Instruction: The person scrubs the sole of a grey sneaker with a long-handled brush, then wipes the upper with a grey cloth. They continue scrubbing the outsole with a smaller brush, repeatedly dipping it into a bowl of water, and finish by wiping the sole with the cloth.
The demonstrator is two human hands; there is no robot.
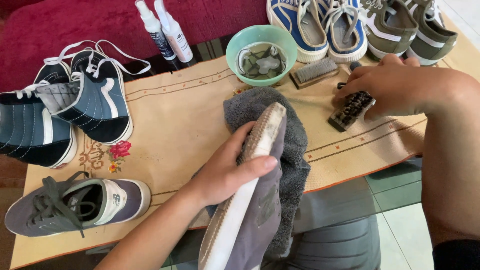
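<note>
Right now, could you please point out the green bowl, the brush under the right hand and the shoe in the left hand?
Green bowl [235, 50]: head view, on its left rim.
Dark brush [350, 109]: head view, on its bristles.
Grey shoe [262, 220]: head view, on its side.

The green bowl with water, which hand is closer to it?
Right. The right hand rests on a dark brush just right of the green bowl. The left hand is lower down, holding a grey shoe over a grey towel.
</note>
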